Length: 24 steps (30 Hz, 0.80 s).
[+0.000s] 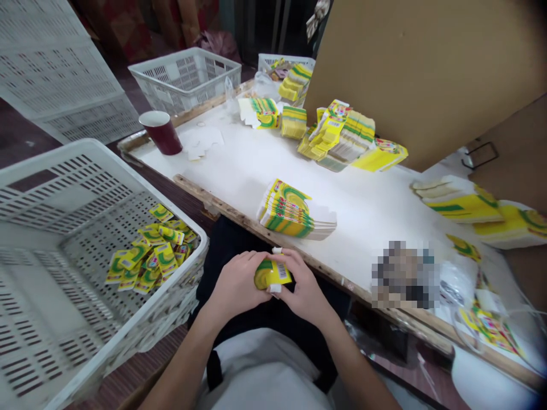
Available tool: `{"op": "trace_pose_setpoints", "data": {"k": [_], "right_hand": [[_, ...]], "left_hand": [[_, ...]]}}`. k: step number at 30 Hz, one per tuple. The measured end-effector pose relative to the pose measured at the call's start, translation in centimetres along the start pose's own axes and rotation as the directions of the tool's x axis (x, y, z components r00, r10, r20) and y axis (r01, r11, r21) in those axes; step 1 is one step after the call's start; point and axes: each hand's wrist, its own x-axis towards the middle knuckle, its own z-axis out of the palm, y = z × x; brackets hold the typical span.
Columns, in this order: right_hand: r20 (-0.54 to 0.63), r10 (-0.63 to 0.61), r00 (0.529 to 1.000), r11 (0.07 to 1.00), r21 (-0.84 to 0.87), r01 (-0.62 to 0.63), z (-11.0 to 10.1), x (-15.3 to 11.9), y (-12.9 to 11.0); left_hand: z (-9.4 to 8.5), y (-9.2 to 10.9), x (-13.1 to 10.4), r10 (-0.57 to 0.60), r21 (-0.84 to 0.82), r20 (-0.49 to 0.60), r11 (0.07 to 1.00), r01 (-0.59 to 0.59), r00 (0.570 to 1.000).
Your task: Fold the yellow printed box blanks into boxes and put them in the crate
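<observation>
Grasping a small yellow box [274, 275] between left hand [240, 283] and right hand [304, 289], just off the near edge of the surface [239, 171] by the stacked cartons [290, 210], apparently shaping it, and needing light, even finger pressure next.

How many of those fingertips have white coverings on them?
2: one covering on the right hand's thumb, another on its finger by the yellow pack's far edge. Some fingertips are hidden, so there may be more.
</observation>
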Motion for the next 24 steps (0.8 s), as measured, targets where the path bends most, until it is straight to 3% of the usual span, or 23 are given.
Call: {"op": "trace_pose_setpoints", "data": {"k": [5,9,10,12,14,15,19,22,24], "right_hand": [[-0.159,-0.032,0.987,0.999,0.036,0.038,0.3,0.6,-0.8],[0.007,-0.037,0.999,0.998,0.042,0.036,-1.1,1.9,-1.1],[-0.003,-0.037,0.999,0.998,0.044,0.037,-1.8,2.5,-1.0],[-0.139,-0.033,0.990,0.999,-0.033,0.029,-3.7,4.2,-0.4],[-0.332,-0.062,0.941,0.982,-0.191,-0.003,-5.5,6.3,0.5],[-0.376,-0.073,0.924,0.958,-0.285,-0.040,-6.2,7.3,0.9],[-0.288,0.002,0.958,0.814,-0.556,-0.169,-6.9,9.8,2.3],[-0.282,-0.009,0.959,0.790,-0.591,-0.167,-6.3,9.9,2.3],[-0.306,-0.011,0.952,0.793,-0.583,-0.178,-5.8,9.5,2.0]], "left_hand": [[0.0,0.0,0.2,0.061,-0.026,-0.080,0.998,-0.063,0.995],[-0.9,-1.5,-0.2,-0.010,-0.061,-0.176,0.998,-0.001,0.984],[-1.2,-2.1,-0.4,-0.057,-0.068,-0.231,0.997,0.043,0.971],[-2.0,-3.2,-0.6,-0.143,-0.059,-0.380,0.990,0.130,0.914],[-2.5,-4.1,-0.7,-0.168,-0.034,-0.501,0.984,0.175,0.849],[-2.7,-4.3,-0.7,-0.163,-0.023,-0.531,0.984,0.178,0.832],[-2.2,-3.8,-0.3,-0.141,-0.028,-0.511,0.989,0.147,0.848],[-1.9,-3.6,0.0,-0.160,-0.047,-0.502,0.986,0.158,0.850],[-2.2,-4.1,-0.1,-0.197,-0.064,-0.525,0.979,0.193,0.828]]}}
